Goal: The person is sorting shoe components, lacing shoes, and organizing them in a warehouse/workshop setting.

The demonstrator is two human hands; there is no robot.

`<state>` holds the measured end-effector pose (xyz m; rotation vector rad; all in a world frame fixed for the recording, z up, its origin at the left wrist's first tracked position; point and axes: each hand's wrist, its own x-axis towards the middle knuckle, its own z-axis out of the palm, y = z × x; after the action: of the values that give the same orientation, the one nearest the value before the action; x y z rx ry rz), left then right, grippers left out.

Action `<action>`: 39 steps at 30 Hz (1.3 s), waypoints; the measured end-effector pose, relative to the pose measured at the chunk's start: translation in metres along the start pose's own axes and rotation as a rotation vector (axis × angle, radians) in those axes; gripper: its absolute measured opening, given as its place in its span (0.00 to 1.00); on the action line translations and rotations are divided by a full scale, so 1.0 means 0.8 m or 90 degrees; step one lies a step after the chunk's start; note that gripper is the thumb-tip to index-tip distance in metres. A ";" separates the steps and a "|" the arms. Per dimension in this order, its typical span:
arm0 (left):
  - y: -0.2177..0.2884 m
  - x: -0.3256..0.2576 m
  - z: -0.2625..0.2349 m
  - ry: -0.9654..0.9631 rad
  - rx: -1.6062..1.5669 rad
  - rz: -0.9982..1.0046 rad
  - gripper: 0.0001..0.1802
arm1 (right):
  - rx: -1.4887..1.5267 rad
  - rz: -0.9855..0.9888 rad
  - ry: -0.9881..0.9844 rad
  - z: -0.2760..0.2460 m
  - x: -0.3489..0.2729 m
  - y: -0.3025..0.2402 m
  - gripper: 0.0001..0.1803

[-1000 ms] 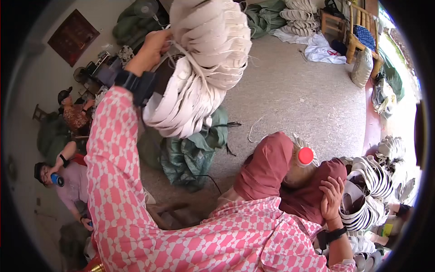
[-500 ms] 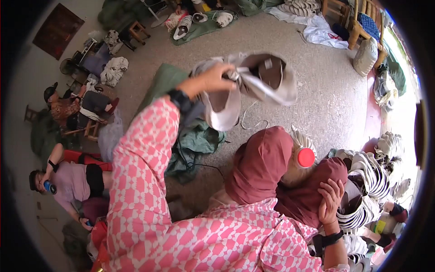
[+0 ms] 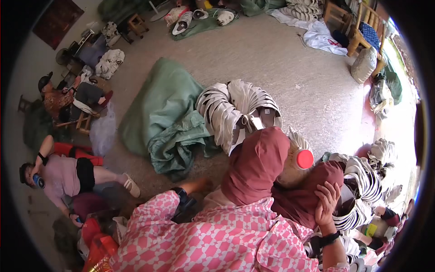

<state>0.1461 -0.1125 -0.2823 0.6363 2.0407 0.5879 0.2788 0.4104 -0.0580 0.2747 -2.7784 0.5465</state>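
- So, right hand (image 3: 327,201) is just lying there, fingers loosely spread on the maroon-covered right knee (image 3: 308,192)
- left hand (image 3: 200,184) is beside the left knee (image 3: 256,167), dark and blurry, can't tell what its fingers are doing
- clear jar with a red lid (image 3: 304,159) between the knees
- tied bundle of pale shoe uppers (image 3: 247,97) on the floor just past the left knee
- crumpled green sack (image 3: 158,102) left of that
- far right, bamboo chair (image 3: 359,38)

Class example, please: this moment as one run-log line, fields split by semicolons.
left hand: beside left knee, grip unclear; right hand: open on right knee; pale bundle: on floor beside green sacking
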 end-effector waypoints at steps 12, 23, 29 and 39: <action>0.073 -0.075 0.017 0.122 -0.206 -0.003 0.21 | 0.055 -0.013 0.043 0.004 -0.008 0.009 0.15; 0.272 -0.038 -0.144 0.364 -0.420 0.096 0.32 | 0.081 -0.005 0.117 0.014 -0.027 0.016 0.15; 0.379 0.004 -0.183 0.444 0.004 0.366 0.44 | 0.090 -0.011 0.113 0.013 -0.026 0.017 0.15; 0.384 0.116 -0.237 0.178 -0.128 0.294 0.14 | 0.112 -0.010 0.106 0.016 -0.024 0.016 0.15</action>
<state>0.0049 0.1476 -0.0560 0.9551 2.0571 1.1941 0.2906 0.4195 -0.0796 0.2745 -2.5702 0.7740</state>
